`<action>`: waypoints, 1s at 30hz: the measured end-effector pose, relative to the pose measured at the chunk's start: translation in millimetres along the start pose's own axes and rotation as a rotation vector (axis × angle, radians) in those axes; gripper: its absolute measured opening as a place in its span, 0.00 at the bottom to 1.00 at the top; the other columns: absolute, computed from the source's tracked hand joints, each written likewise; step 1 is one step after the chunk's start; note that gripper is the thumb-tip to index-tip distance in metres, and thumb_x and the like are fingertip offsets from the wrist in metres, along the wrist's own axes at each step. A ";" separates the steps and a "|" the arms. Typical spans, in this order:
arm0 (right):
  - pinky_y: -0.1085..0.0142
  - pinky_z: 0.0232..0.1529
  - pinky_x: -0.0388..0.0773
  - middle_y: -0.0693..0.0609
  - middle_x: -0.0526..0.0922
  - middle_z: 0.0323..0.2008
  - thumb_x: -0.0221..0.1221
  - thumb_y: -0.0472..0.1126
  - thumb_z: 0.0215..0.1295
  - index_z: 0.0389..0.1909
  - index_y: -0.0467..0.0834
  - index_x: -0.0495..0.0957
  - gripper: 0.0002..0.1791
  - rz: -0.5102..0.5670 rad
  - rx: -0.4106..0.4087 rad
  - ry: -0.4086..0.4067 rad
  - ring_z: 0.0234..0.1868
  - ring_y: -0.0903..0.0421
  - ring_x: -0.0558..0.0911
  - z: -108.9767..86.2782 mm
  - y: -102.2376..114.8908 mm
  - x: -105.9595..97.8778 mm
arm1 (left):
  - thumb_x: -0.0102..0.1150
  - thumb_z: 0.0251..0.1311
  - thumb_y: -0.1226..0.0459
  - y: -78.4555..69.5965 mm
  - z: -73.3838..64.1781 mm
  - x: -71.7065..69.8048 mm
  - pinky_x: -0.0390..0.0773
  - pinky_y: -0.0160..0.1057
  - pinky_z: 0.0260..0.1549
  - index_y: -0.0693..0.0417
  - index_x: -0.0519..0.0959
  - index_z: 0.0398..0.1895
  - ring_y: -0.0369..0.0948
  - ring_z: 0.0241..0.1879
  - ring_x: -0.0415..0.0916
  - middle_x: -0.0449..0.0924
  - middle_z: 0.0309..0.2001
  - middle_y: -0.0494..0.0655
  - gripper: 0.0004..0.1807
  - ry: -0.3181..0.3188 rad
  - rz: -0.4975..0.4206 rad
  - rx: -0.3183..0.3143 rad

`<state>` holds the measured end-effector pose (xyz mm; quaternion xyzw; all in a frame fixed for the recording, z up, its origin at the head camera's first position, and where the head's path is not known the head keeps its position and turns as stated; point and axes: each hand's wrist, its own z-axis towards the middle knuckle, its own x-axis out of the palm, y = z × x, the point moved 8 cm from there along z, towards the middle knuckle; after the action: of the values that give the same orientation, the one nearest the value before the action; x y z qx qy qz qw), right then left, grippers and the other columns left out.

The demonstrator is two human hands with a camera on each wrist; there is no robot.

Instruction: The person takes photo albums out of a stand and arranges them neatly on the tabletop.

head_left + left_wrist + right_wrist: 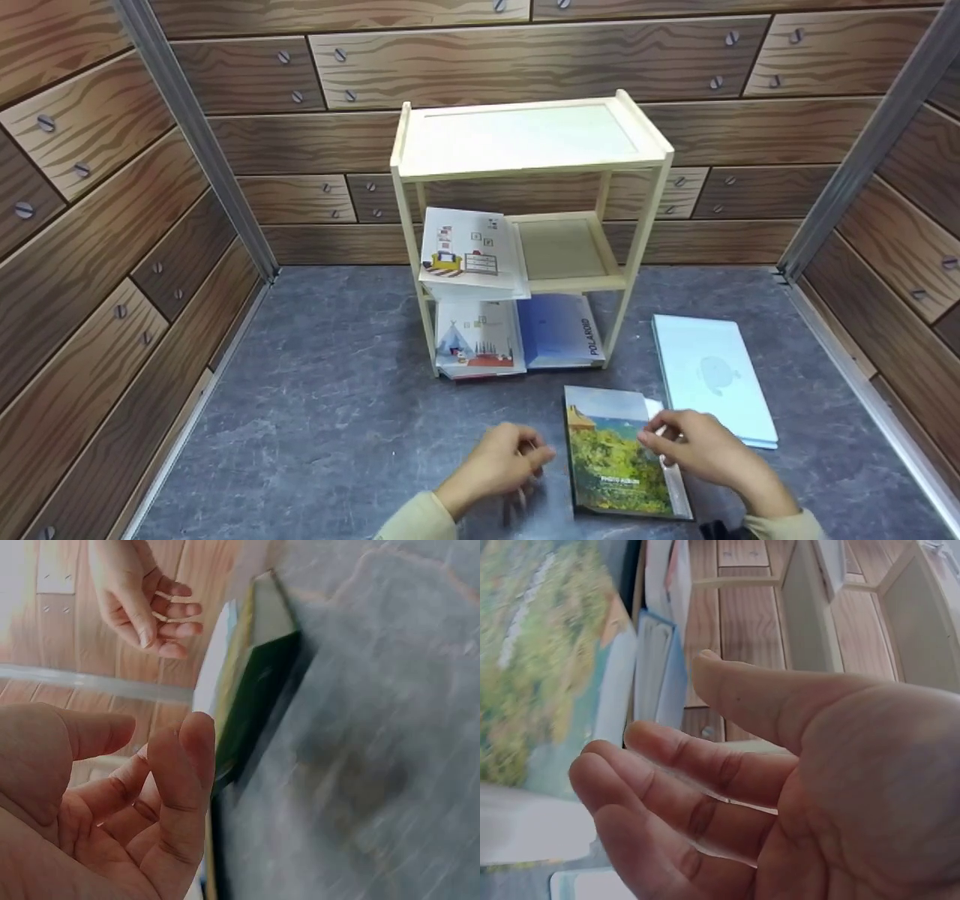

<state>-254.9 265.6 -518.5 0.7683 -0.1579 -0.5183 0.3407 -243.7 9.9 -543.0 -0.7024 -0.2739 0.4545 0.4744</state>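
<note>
A photo album (615,457) with a garden-and-sea picture on its cover lies on the grey floor at the front. Its dark green side and pale page edges (271,611) show in the left wrist view. My left hand (504,461) hovers just left of the album, fingers loosely bent with nothing between them. Over the album's right edge hangs my right hand (701,450), its fingers relaxed and holding nothing. A white strip (655,409) shows along the album's right side, partly behind that hand. In the right wrist view the album cover (540,652) lies left of the fingers.
A small wooden shelf (536,166) stands at the back. A white illustrated book (472,251) is on its middle tier; another illustrated book (478,337) and a blue Polaroid album (559,330) are below. A light-blue album (712,375) lies to the right. Wood-patterned walls (525,67) enclose the floor.
</note>
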 end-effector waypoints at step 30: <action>0.59 0.40 0.90 0.47 0.89 0.40 0.59 0.53 0.82 0.67 0.36 0.76 0.27 0.082 -0.113 -0.049 0.37 0.54 0.89 69.2 100.7 -26.3 | 0.62 0.78 0.57 -48.4 -10.8 -162.6 0.85 0.39 0.19 0.54 0.83 0.55 0.46 0.23 0.87 0.88 0.34 0.53 0.12 -0.360 -0.012 0.040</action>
<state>-317.2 184.1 -447.2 0.7279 -0.1680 -0.5308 0.4002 -302.8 -108.0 -435.6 -0.5985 -0.3495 0.5755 0.4340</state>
